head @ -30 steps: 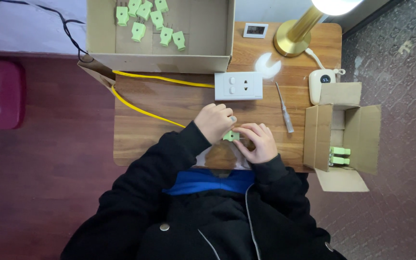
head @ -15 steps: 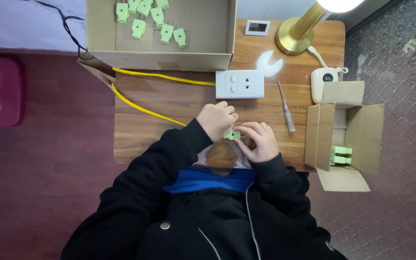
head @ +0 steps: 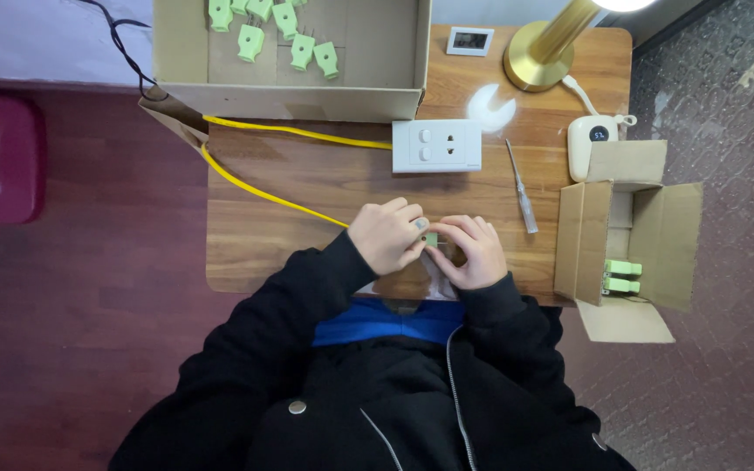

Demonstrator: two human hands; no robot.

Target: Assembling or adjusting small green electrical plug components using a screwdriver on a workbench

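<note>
Both my hands meet over the near edge of the wooden table (head: pixel 307 187). My left hand (head: pixel 386 234) and my right hand (head: pixel 475 251) pinch a small green plug (head: pixel 430 239) between their fingertips; most of it is hidden by the fingers. A yellow cable (head: pixel 263 187) runs from the table's left side toward my left hand. A white socket block (head: pixel 436 145) lies just beyond my hands. A thin screwdriver (head: pixel 521 187) rests to the right of it.
A large cardboard box (head: pixel 377 61) at the back holds several green plugs (head: pixel 303 48). A smaller open carton (head: pixel 634 235) at the right holds more green plugs (head: pixel 621 276). A brass lamp (head: pixel 538 57), a white round device (head: pixel 591 139) and a small display (head: pixel 470 39) stand at the back right.
My hands stay together on the green plug, with only slight finger shifts. The view has drifted a little.
</note>
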